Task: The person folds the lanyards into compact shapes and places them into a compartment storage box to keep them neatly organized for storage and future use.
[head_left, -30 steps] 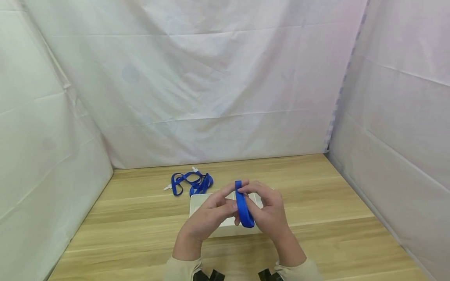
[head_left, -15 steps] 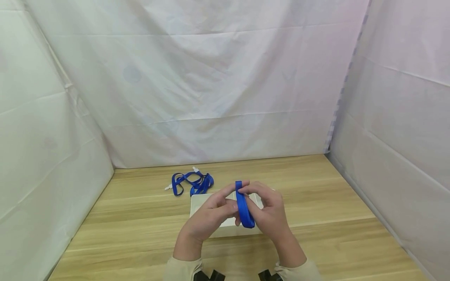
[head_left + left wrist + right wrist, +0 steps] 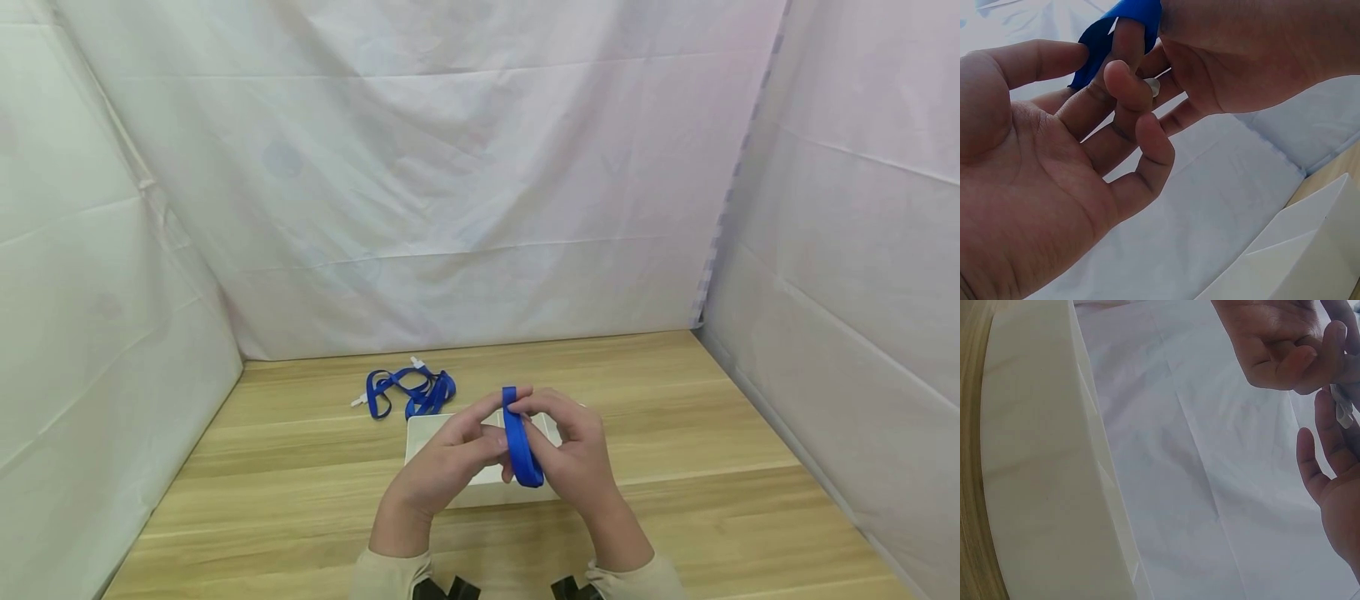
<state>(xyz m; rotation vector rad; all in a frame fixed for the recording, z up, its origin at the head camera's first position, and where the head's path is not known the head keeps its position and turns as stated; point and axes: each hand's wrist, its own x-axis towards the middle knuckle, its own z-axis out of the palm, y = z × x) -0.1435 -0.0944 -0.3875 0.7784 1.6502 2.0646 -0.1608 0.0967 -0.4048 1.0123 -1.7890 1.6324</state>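
A blue lanyard (image 3: 521, 446), coiled into a narrow upright loop, is held between both hands above a white box (image 3: 487, 497). My left hand (image 3: 442, 462) has its thumb against the band, and its index finger reaches inside the top of the coil. From the other side, my right hand (image 3: 576, 446) pinches the band with index finger and thumb. The left wrist view shows the blue band (image 3: 1141, 12) wrapped round a finger. A small white clip (image 3: 1154, 86) peeks out among the fingers there, and most of it is hidden.
More blue lanyard (image 3: 429, 392) lies in a loose tangle behind the box, with white clips (image 3: 417, 362) at its ends. Dividers show inside the box. White cloth (image 3: 465, 167) hangs at the back and both sides of the wooden table (image 3: 262, 467).
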